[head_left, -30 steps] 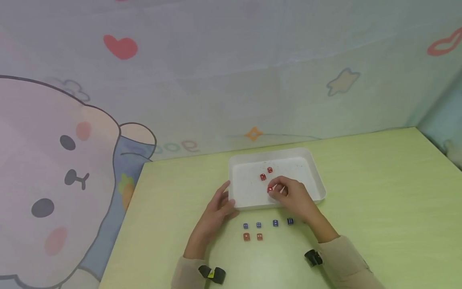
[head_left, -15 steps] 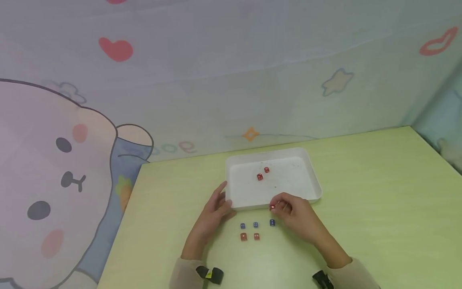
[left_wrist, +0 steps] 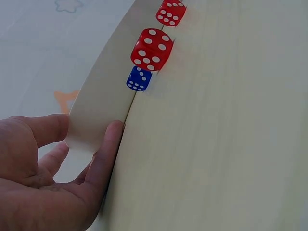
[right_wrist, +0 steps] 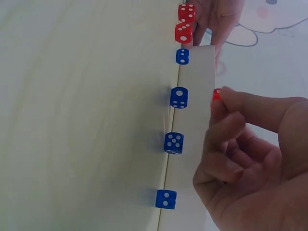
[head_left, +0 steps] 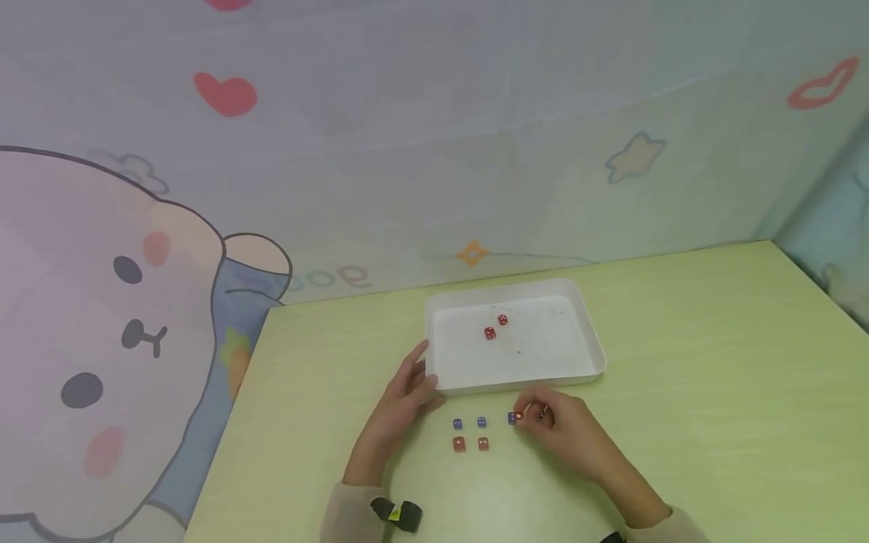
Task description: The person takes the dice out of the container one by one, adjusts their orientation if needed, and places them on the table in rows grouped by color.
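My right hand (head_left: 566,434) pinches a red die (head_left: 519,416) between thumb and index finger, just in front of the tray; the die partly overlaps a blue die (head_left: 511,418) in the head view. My left hand (head_left: 397,411) touches the near left corner of the white tray (head_left: 434,317), thumb at the front wall and index finger at the end, fingers fairly straight. Two red dice (head_left: 490,332) lie in the tray. On the table, two more red dice (head_left: 459,444) sit below the left part of a row of blue dice (head_left: 481,422). Part of that row is behind my right hand.
The pale green table (head_left: 699,362) reaches to a printed cloth backdrop (head_left: 407,151) behind the tray. Dark straps with small devices (head_left: 400,514) are on the wrists. In the right wrist view several blue dice (right_wrist: 173,143) line up along the tray's front wall.
My right hand has lifted the red die out of the tray and brought it toward the person, down beside the blue row. My left hand stays at the tray corner.
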`<state>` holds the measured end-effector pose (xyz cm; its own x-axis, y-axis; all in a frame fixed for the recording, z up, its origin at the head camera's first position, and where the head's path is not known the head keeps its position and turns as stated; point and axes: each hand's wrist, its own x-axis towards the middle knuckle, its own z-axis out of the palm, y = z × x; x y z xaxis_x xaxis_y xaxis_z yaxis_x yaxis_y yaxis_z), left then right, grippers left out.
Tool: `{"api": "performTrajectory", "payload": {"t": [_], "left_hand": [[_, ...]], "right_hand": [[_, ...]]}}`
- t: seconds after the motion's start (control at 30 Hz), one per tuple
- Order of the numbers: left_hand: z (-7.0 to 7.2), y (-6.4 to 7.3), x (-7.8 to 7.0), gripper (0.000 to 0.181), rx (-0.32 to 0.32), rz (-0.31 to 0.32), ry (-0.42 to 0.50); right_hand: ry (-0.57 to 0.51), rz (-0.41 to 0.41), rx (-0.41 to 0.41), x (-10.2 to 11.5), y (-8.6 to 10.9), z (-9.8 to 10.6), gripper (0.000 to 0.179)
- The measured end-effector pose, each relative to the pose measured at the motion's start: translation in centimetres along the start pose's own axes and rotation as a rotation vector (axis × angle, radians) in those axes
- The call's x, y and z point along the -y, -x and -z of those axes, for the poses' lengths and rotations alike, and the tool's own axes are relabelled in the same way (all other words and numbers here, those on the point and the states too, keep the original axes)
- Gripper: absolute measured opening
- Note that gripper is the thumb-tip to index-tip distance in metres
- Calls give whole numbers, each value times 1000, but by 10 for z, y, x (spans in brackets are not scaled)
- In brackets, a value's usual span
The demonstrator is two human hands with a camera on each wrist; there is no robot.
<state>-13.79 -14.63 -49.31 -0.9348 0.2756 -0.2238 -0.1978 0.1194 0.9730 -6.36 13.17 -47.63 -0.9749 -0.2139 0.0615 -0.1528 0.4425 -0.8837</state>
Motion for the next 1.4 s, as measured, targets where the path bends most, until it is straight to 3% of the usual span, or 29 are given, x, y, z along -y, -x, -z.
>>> {"api": "performTrajectory", "payload": {"t": [0.2,1.4], "left_hand": [[1,0,2,66,8,-3,10],[2,-2,3,67,17,-9,24]], "right_hand": [[29,73,73,-6,2,-5,14],[55,27,167,-7,-1,-5,19]]}}
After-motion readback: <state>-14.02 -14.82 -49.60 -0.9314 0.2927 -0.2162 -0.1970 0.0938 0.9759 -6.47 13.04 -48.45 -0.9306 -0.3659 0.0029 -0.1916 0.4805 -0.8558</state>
